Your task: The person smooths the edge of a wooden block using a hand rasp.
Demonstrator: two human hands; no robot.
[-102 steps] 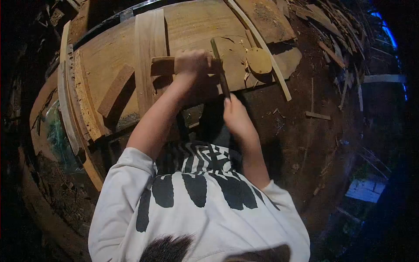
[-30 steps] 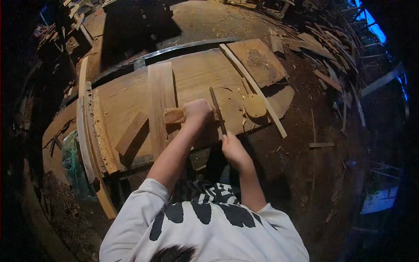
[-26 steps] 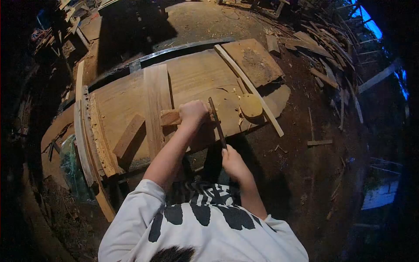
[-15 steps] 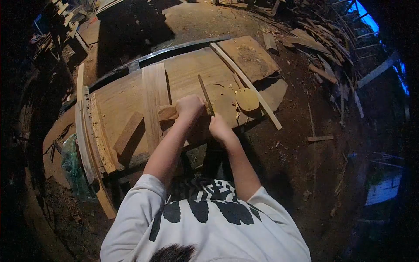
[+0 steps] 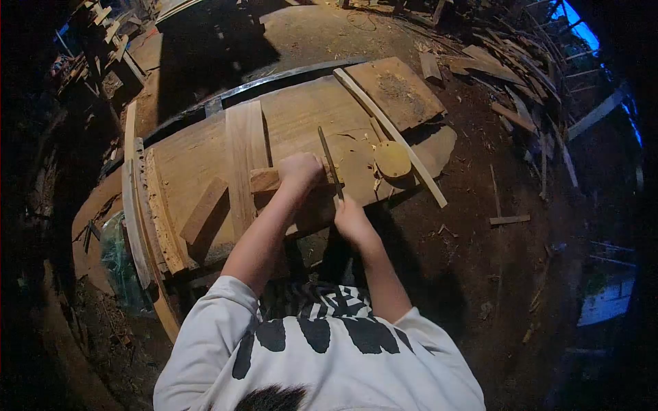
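Observation:
My left hand is closed over a short wooden block and presses it down on the workbench. In my right hand, near the bench's front edge, is one end of a long, narrow, dark file-like tool. Its blade points away from me and crosses the block's right end, just right of my left hand. Under the block's left part runs a flat pale board. Another thick wooden block lies to the left.
A round yellow wooden piece rests right of the tool among shavings. Beyond it are a long pale strip and a square board. Long slats line the bench's left end. Scrap wood is heaped at far right.
My right hand has drawn the file-like tool back toward my body across the block's end. My left hand stays on the block. The view has shifted slightly.

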